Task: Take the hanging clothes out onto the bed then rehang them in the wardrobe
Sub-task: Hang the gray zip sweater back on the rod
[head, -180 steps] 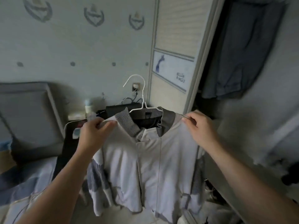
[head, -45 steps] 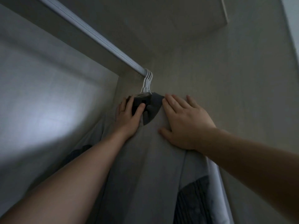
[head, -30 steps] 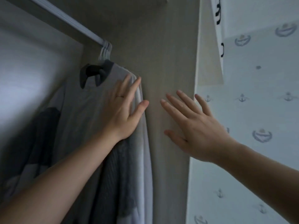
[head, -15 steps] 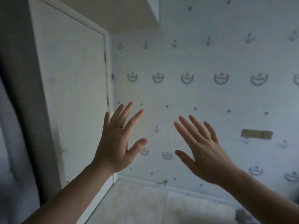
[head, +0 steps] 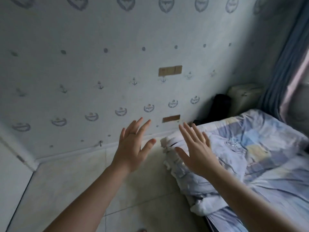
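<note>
Left hand and right hand, empty, fingers spread, at the edge of the bed.
No loose clothes show on the bed, so rehanging seems nearly finished.

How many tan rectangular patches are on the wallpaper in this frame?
2. The upper patch sits midway up the wall; the lower patch sits almost straight below it, farther down. More could be hidden behind the bed.

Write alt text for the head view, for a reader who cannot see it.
The left hand and right hand are held out, empty, fingers spread. A blue-patterned bed stands at right, below anchor-print wallpaper, beside a pale tiled floor.
</note>
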